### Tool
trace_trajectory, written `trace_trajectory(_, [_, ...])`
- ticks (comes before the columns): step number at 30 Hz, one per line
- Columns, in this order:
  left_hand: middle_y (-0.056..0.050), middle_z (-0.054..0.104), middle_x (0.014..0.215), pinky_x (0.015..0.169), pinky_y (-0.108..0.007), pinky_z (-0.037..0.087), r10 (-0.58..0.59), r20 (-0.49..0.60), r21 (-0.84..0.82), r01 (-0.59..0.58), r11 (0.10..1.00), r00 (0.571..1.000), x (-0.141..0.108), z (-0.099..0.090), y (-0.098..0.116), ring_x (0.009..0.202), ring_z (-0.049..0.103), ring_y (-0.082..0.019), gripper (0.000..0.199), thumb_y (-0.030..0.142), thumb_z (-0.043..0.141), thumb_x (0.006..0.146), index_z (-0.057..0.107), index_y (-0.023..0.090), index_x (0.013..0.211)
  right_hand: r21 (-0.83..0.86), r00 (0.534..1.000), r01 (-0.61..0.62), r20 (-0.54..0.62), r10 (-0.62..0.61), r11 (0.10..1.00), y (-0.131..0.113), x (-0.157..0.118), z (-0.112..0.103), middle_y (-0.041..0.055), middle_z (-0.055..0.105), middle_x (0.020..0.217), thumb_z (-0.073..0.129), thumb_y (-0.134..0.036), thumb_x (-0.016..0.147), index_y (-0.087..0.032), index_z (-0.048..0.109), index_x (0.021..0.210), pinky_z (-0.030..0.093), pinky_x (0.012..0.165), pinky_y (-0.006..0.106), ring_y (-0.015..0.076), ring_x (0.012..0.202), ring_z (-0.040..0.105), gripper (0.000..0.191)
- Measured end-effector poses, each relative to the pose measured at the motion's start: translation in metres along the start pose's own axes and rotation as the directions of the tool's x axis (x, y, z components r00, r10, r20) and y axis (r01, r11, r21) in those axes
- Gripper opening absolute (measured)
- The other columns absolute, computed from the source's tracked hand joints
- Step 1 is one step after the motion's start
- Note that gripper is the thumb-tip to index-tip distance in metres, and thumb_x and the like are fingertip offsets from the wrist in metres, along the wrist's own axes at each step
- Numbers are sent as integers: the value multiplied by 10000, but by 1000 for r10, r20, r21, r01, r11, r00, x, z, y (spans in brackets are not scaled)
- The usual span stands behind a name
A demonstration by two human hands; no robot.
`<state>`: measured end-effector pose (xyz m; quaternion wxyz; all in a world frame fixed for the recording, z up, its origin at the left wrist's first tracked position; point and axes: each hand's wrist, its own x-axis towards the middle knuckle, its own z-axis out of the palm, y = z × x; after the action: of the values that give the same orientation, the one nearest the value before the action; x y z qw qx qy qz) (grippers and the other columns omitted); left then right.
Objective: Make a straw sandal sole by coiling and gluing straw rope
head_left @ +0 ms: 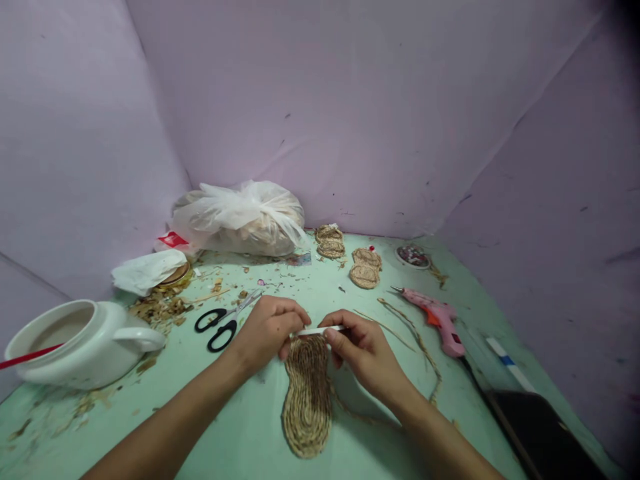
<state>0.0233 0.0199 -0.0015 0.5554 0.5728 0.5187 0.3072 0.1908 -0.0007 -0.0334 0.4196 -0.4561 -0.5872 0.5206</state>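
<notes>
A sole-shaped piece of coiled, braided straw [307,400] lies lengthwise on the table in front of me. Across its far end runs a narrow white strip [316,331]. My left hand [274,330] is closed at the strip's left end, fingers curled by the sole's edge. On the other side, my right hand [363,347] pinches the strip between thumb and fingers. Whether either hand also grips the sole's edge is hidden. A loose straw cord [360,419] trails from the sole's right side and passes under my right forearm.
Black-handled scissors [225,323] lie left of my hands. A pink glue gun [435,317], a braided cord [420,340] and a dark device [540,427] are right. A white pot [85,347] stands left. Behind are small straw soles [366,268], a bead dish [413,256] and a plastic bag [245,220].
</notes>
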Motion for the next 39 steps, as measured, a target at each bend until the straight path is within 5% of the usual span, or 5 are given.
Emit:
trace_trajectory(4, [67,439,452,394,-191,242,105,-207,-60,-120,991,973,2,-3,0,385,344,-53,181,319,588,636,563,140,625,-134,999,7,-40,-13,991,10,5,-5,-19,565,583,588,-256,735,-173,629,801,362,465,218,100,481,470,114])
trace_trajectory(8, [72,397,440,400,-193,218,128,-140,-35,-134,990,982,2,-2,-1,403,295,-45,225,337,615,626,534,136,565,-293,997,26,78,-3,956,10,4,-2,27,668,761,594,-152,691,-195,686,779,426,632,265,156,692,574,134])
trace_trajectory(22, [46,391,447,447,-201,284,202,-126,285,-159,945,971,-13,31,-8,455,344,-75,252,295,517,683,448,161,482,-201,975,87,-184,-125,976,-10,-11,8,-50,435,437,512,-263,781,-177,537,602,309,420,214,83,399,394,200])
trace_trajectory(29, [40,410,450,451,-197,288,289,-137,364,-224,904,947,-19,36,-3,460,366,-77,245,244,484,686,424,161,463,-670,852,397,15,-523,627,-8,-11,2,4,468,575,393,-177,779,-180,464,622,267,473,247,114,493,408,172])
trace_trajectory(39, [35,457,474,479,-185,329,377,97,286,-389,876,921,-20,21,4,478,404,-72,226,209,528,707,490,142,494,95,977,-88,201,68,992,-15,-10,5,-80,330,460,415,-470,825,-211,359,598,207,384,200,65,401,280,348])
